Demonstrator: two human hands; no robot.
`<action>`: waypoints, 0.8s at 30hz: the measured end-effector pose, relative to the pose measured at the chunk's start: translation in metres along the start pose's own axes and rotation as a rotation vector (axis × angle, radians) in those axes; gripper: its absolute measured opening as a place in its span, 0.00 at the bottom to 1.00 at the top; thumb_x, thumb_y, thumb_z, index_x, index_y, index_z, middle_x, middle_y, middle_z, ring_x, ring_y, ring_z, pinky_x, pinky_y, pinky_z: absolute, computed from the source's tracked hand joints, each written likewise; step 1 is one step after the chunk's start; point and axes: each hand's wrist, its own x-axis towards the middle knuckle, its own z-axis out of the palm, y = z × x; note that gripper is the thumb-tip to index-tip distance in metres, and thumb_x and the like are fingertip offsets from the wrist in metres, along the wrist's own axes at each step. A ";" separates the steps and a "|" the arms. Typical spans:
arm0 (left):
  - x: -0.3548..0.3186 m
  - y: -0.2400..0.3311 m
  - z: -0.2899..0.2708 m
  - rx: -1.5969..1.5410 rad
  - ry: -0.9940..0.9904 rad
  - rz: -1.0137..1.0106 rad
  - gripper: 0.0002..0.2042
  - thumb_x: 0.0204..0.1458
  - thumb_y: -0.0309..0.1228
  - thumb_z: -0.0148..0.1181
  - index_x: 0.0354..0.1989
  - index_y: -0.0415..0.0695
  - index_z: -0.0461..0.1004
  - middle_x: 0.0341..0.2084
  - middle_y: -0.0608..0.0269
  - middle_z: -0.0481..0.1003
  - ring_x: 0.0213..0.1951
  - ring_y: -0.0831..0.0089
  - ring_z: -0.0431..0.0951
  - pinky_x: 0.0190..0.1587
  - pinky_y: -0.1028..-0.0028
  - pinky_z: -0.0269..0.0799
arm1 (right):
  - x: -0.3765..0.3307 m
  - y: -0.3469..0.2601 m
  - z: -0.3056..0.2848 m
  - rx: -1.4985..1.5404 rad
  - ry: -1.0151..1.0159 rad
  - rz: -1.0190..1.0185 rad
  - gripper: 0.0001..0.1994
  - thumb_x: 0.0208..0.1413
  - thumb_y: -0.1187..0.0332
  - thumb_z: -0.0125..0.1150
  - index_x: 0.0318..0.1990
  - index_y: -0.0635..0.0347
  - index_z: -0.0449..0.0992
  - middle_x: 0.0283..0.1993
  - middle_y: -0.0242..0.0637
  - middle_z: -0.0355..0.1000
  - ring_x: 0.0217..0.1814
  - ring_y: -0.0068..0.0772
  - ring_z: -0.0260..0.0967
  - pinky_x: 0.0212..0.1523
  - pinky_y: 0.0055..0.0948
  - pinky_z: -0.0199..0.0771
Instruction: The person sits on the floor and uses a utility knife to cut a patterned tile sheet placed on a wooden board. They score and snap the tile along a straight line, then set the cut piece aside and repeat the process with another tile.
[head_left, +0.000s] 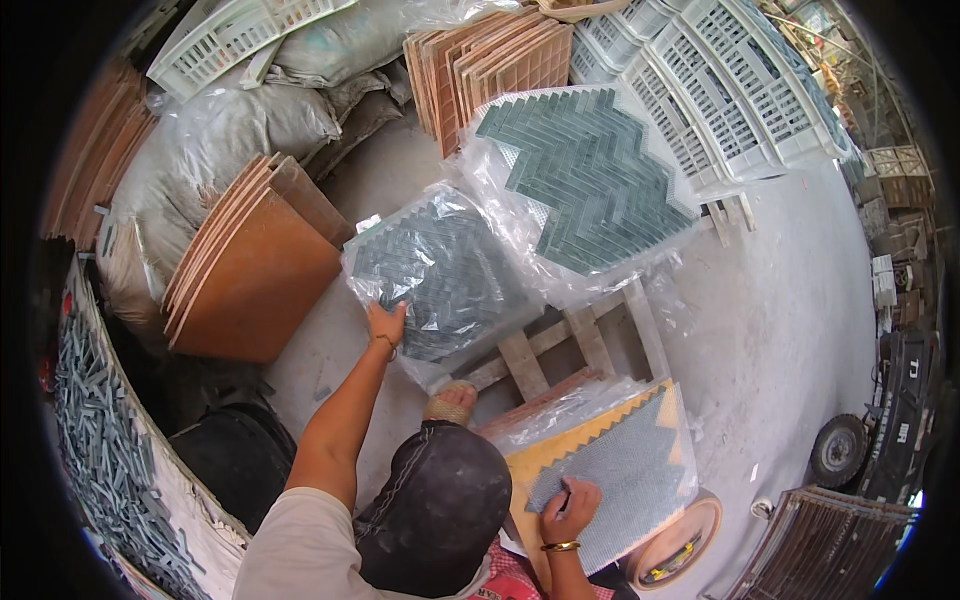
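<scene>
At the left edge of a plastic-wrapped stack of dark green tile sheets point(440, 270), my left hand point(386, 322) grips the clear plastic, thumb on top; the other fingers are partly hidden. My right hand point(571, 508) is closed over a mesh-backed tile sheet point(630, 470) with a zigzag edge. Something dark shows between its fingers, too small to name. That sheet lies on an orange-brown board point(530, 462) at my right. Beyond the wrapped stack, a second stack of green herringbone tile sheets point(590, 180) lies uncovered on top, with loose plastic around its sides.
A wooden pallet point(590, 340) shows under the stacks. Brown boards point(255, 275) and filled sacks point(220, 150) stand at left, above a container of loose tile strips point(110, 440). White plastic crates point(720, 80) stand back right. A round stool point(690, 540) and a wheel point(838, 448) are at right.
</scene>
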 end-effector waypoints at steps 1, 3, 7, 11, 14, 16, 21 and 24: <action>0.000 0.002 -0.002 0.030 -0.032 -0.004 0.41 0.45 0.49 0.56 0.57 0.25 0.49 0.56 0.35 0.54 0.59 0.50 0.54 0.59 0.66 0.52 | 0.000 0.000 0.000 -0.003 0.002 -0.002 0.11 0.40 0.79 0.47 0.34 0.65 0.69 0.30 0.46 0.64 0.35 0.48 0.60 0.40 0.41 0.59; -0.001 0.005 -0.006 0.071 -0.106 -0.011 0.43 0.46 0.52 0.54 0.58 0.26 0.46 0.58 0.35 0.51 0.61 0.51 0.51 0.60 0.66 0.50 | 0.000 0.002 0.001 -0.008 0.004 -0.001 0.11 0.40 0.79 0.47 0.34 0.65 0.69 0.31 0.46 0.64 0.35 0.48 0.60 0.40 0.41 0.59; 0.006 0.002 -0.023 -0.124 -0.239 -0.058 0.43 0.47 0.55 0.50 0.61 0.32 0.44 0.59 0.38 0.49 0.62 0.52 0.49 0.60 0.65 0.49 | 0.000 0.003 0.000 -0.013 -0.005 0.005 0.11 0.40 0.79 0.47 0.34 0.65 0.69 0.31 0.46 0.64 0.35 0.48 0.60 0.40 0.41 0.59; 0.002 0.017 -0.041 -0.060 0.052 -0.206 0.38 0.47 0.50 0.52 0.60 0.36 0.49 0.59 0.42 0.51 0.61 0.51 0.50 0.60 0.60 0.49 | 0.001 0.003 0.001 -0.043 0.035 -0.031 0.11 0.40 0.78 0.48 0.34 0.64 0.70 0.31 0.46 0.64 0.35 0.48 0.60 0.40 0.41 0.59; -0.007 0.043 -0.057 0.282 0.289 0.207 0.33 0.47 0.46 0.54 0.59 0.41 0.53 0.60 0.48 0.51 0.62 0.53 0.49 0.60 0.55 0.46 | 0.000 0.002 0.001 -0.024 0.036 -0.015 0.11 0.39 0.78 0.48 0.34 0.63 0.70 0.31 0.45 0.64 0.35 0.47 0.60 0.39 0.42 0.59; -0.009 0.061 -0.057 0.439 0.272 0.491 0.31 0.47 0.44 0.54 0.59 0.44 0.54 0.61 0.53 0.50 0.62 0.54 0.47 0.59 0.51 0.44 | -0.002 0.001 0.003 -0.037 0.032 -0.006 0.11 0.39 0.77 0.49 0.34 0.62 0.70 0.31 0.45 0.64 0.35 0.48 0.61 0.39 0.42 0.59; -0.016 0.097 -0.024 0.538 0.004 0.627 0.25 0.48 0.43 0.55 0.54 0.46 0.62 0.60 0.56 0.52 0.63 0.54 0.44 0.57 0.44 0.41 | 0.000 -0.004 0.001 -0.021 0.016 0.004 0.13 0.36 0.77 0.51 0.35 0.61 0.71 0.30 0.43 0.65 0.36 0.47 0.61 0.39 0.42 0.59; -0.035 0.131 -0.013 0.403 -0.135 0.840 0.20 0.47 0.41 0.56 0.47 0.43 0.69 0.51 0.52 0.64 0.57 0.53 0.56 0.55 0.52 0.50 | 0.001 -0.003 0.000 0.003 0.014 0.026 0.14 0.35 0.76 0.52 0.35 0.60 0.71 0.32 0.41 0.66 0.37 0.46 0.62 0.40 0.41 0.60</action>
